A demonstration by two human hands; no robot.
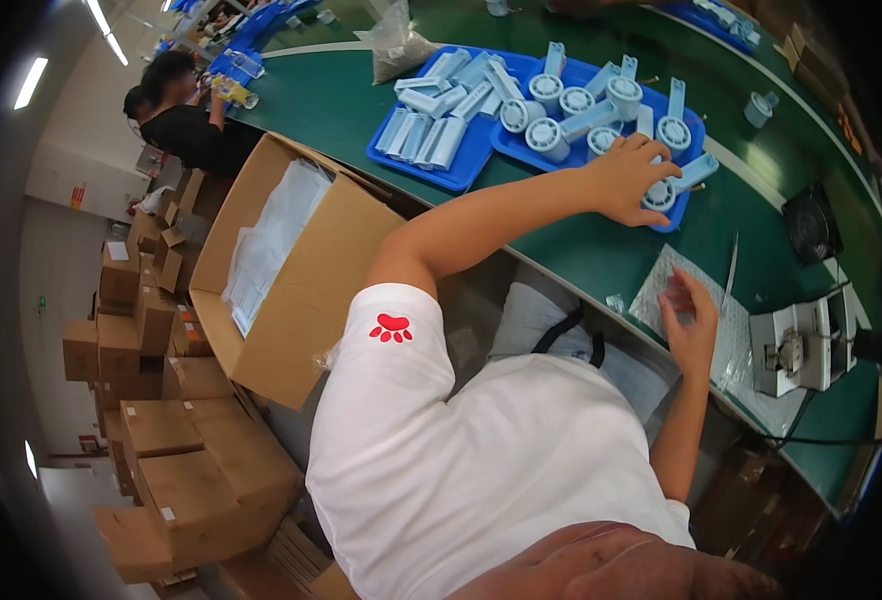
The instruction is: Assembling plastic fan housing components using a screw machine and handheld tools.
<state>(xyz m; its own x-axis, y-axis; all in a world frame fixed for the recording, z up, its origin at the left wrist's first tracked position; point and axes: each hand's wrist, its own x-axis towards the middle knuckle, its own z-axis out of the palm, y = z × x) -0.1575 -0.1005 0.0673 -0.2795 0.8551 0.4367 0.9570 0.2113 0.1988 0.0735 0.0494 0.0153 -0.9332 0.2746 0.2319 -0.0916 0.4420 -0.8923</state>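
Observation:
My left hand (629, 182) reaches over the right-hand blue tray (509, 146). Its thumb and fingers curve around the round head of a light-blue handheld fan (660, 196), whose handle points to the right. Several similar fans (625, 92) with round vented heads stand or lie in that tray. Above the bubble wrap (661, 285) at the table edge, my right hand (691, 318) is half curled, thumb and fingers apart, with nothing visible in it. A second blue tray (469, 170) on the left carries several light-blue handle-shaped casings (431, 140).
The green table (326, 110) bears a clear bag (397, 45) behind the trays. A white and grey device (803, 345) with a cable stands at the right. An open carton (306, 265) adjoins the table at left; stacked cartons (191, 480) lie beyond. Another person (186, 120) sits far left.

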